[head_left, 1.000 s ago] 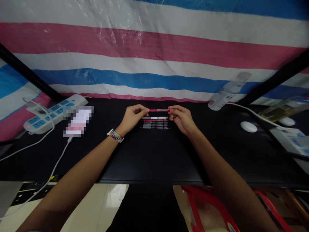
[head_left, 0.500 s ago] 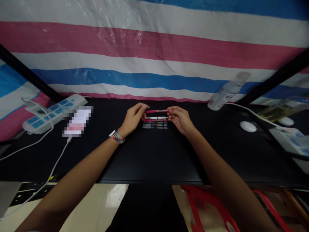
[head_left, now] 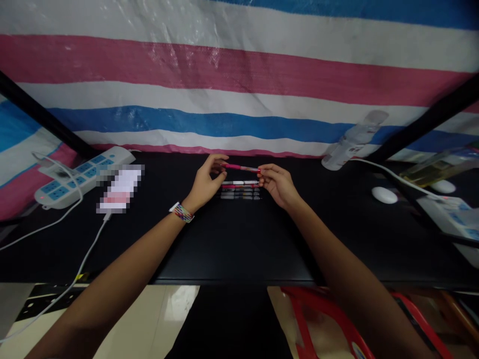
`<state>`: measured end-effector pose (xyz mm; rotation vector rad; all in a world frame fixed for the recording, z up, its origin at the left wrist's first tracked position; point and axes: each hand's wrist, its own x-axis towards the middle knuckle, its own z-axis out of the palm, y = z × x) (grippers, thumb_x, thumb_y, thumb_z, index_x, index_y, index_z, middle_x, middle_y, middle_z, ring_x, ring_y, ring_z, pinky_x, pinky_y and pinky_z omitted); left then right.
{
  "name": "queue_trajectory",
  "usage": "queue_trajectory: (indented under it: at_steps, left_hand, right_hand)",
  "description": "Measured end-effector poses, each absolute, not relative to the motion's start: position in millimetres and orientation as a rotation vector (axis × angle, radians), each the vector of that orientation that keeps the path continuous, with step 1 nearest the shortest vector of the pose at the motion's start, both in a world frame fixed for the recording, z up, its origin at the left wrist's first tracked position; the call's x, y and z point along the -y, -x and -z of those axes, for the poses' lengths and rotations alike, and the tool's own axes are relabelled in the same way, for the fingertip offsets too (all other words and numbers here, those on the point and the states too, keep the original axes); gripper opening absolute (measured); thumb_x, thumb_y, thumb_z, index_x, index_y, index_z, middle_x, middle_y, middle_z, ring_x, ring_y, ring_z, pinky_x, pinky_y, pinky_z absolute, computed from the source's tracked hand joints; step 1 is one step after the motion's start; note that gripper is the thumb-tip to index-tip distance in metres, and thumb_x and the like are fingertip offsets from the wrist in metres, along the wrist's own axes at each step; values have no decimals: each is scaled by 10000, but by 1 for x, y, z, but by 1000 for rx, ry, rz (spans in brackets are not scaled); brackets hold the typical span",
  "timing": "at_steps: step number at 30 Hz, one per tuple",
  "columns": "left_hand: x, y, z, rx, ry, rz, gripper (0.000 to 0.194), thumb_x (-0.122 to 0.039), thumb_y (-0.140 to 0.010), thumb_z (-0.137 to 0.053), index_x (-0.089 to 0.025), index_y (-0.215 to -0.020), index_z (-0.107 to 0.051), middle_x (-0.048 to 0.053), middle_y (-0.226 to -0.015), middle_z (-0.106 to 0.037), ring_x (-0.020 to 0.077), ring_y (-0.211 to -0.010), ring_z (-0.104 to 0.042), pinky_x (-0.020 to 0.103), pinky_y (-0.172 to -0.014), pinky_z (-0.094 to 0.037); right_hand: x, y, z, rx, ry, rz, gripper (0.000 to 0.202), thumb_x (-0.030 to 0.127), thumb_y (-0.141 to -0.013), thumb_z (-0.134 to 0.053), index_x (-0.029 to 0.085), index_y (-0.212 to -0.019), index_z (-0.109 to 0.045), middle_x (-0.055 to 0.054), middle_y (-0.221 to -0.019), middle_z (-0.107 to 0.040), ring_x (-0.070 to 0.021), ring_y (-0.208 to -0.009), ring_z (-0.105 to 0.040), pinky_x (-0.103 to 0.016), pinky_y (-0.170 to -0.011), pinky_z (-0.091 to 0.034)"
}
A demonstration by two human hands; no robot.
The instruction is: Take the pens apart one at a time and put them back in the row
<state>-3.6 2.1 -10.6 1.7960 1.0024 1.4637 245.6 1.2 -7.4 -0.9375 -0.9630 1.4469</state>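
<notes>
A red pen (head_left: 241,168) is held above the black table (head_left: 239,239), its right end pinched in the fingers of my right hand (head_left: 279,184). The left end of that pen is beside the fingertips of my left hand (head_left: 207,180), whose thumb and fingers are apart. Just below the held pen, several pens lie side by side in a stack of rows, among them a white pen (head_left: 241,183) on top and dark, clear-bodied pens (head_left: 240,197) nearest me. My left wrist wears a colourful band.
At the left are a white power strip (head_left: 88,174), a blurred phone (head_left: 120,189) and its cable. On the right stand a clear bottle (head_left: 354,142), a white mouse-like object (head_left: 384,195) and another power strip (head_left: 456,217). A striped sheet (head_left: 239,75) hangs behind.
My left thumb has dropped away from the red pen and the left fingers have spread. The pen's left end has tilted up, while my right hand still holds the other end.
</notes>
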Motion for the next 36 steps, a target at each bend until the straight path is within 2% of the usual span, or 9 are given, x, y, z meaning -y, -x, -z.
queue_trajectory:
  at_steps: [2,5,10,14,16,21,24,27,36]
  left_hand:
    - [-2,4,10,-1012,-1763,-1434,190,-303,-1030,-659,-242,-1203,-709,46,-968,-761,200,-873,-731,367,-858,-558]
    - [-1,3,8,-1042,-1742,-1389,205,-365,-1081,-612,-248,-1215,-714,3,-756,-699,196,-737,-707,361,-790,-552]
    - [-1,1,7,-1004,-1845,-1472,413,-260,-917,-819,-247,-1306,-683,79,-1166,-768,228,-1072,-736,385,-973,-563]
    - [-2,2,9,-1069,-1742,-1424,184,-351,-1056,-666,-236,-1189,-721,28,-852,-733,181,-777,-703,352,-803,-565]
    - [-3,3,10,-1060,-1762,-1416,163,-311,-1046,-668,-236,-1177,-727,16,-805,-715,181,-760,-695,348,-789,-558]
    - [-2,2,10,-1022,-1856,-1473,397,-113,-890,-730,-244,-1263,-700,90,-1255,-773,217,-1055,-740,370,-905,-568]
    - [-1,1,11,-1095,-1798,-1413,274,-243,-965,-740,-235,-1238,-723,65,-1020,-802,206,-899,-747,362,-833,-564]
    - [-1,1,11,-1129,-1771,-1356,164,-370,-1017,-712,-217,-1016,-773,39,-806,-765,197,-771,-725,358,-774,-553]
    - [1,-1,4,-1067,-1731,-1444,132,-341,-914,-824,-216,-910,-782,64,-969,-828,213,-881,-751,375,-835,-587]
  right_hand:
    - [-1,-245,7,964,938,-1446,138,247,-723,-884,226,-832,-802,-24,-754,-709,-150,-682,-593,-325,-656,-531]
    - [0,-244,6,961,947,-1450,124,234,-718,-864,231,-827,-804,-23,-748,-708,-152,-683,-585,-324,-649,-528]
    - [0,-243,5,951,958,-1425,128,240,-710,-873,241,-811,-795,-23,-742,-705,-162,-686,-590,-326,-633,-531]
    - [1,-244,3,963,949,-1424,112,248,-730,-865,244,-823,-802,-27,-757,-712,-161,-690,-590,-327,-638,-531]
    - [1,-244,4,971,945,-1424,114,243,-733,-865,243,-827,-801,-27,-767,-716,-160,-696,-593,-325,-641,-531]
    - [0,-244,6,979,947,-1409,154,265,-742,-893,238,-846,-781,-23,-766,-698,-155,-686,-599,-329,-648,-536]
    - [0,-244,7,998,946,-1403,154,265,-757,-885,230,-866,-781,-31,-788,-696,-153,-691,-604,-336,-662,-534]
    - [0,-243,7,992,944,-1405,133,247,-747,-860,234,-858,-787,-28,-778,-701,-151,-680,-594,-333,-663,-524]
    - [1,-241,3,941,968,-1444,134,244,-705,-823,202,-819,-767,-40,-737,-696,-147,-632,-547,-320,-620,-478]
